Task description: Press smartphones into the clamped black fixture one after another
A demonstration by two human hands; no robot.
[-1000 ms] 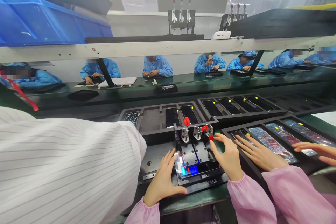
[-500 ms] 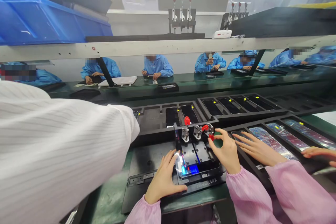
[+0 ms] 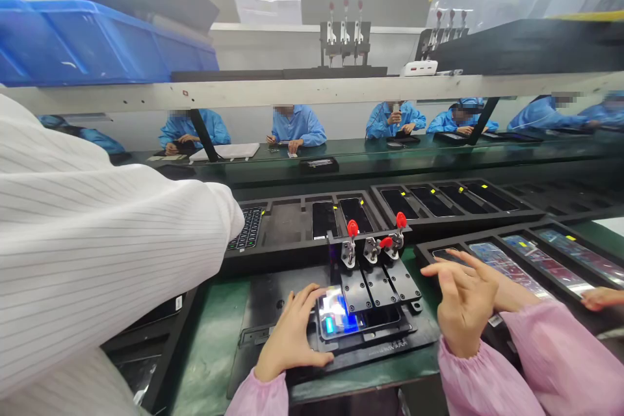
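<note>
A lit smartphone (image 3: 337, 322) lies partly under the metal plates of a black clamp fixture (image 3: 370, 350). My left hand (image 3: 295, 331) grips the phone's left end, fingertips at its far edge and thumb near its front edge. Two red-tipped toggle levers, the left one (image 3: 352, 228) and the right one (image 3: 400, 220), stand upright. The middle lever's red grip (image 3: 385, 242) lies low and sideways. Right of the fixture, my right hand (image 3: 463, 305) hovers apart from the clamps, fingers extended and nothing visible in it. It partly covers a co-worker's hand (image 3: 509, 289) in a pink sleeve.
A co-worker's white sleeve (image 3: 117, 221) fills the left side. Black trays (image 3: 283, 250) of phones line the back; another tray (image 3: 429, 253) sits at right, with a second hand (image 3: 599, 299) at its edge. A shelf beam (image 3: 312, 90) crosses above; people in blue work beyond.
My right hand has let go of the right lever and moved right; that lever now stands up. My left hand and the phone have shifted left relative to the fixture. The white sleeve moved left.
</note>
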